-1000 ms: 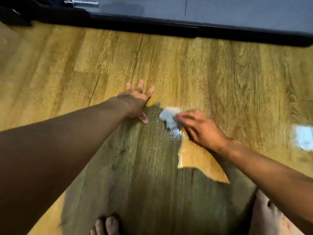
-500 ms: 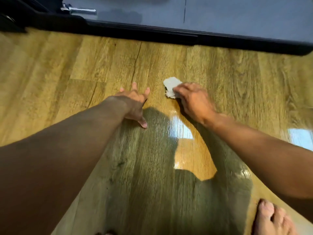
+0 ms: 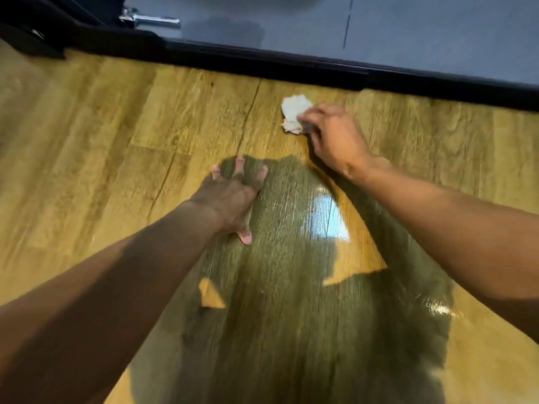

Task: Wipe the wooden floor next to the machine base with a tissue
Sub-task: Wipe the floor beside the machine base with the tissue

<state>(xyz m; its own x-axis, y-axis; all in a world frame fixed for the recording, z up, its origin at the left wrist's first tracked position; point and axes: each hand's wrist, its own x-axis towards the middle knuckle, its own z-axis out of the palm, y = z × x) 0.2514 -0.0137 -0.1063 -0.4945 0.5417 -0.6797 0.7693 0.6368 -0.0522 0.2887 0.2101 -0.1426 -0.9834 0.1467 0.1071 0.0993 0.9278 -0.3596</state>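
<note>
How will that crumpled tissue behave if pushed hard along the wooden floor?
Probably floppy and light: the tissue is a crumpled wad held by the right hand. It should slide easily, since the wooden floor looks glossy.

We can read no text, label, brand, number or sign here. The grey machine base (image 3: 408,33) and the wooden floor (image 3: 87,141) carry no writing that we can make out.
</note>
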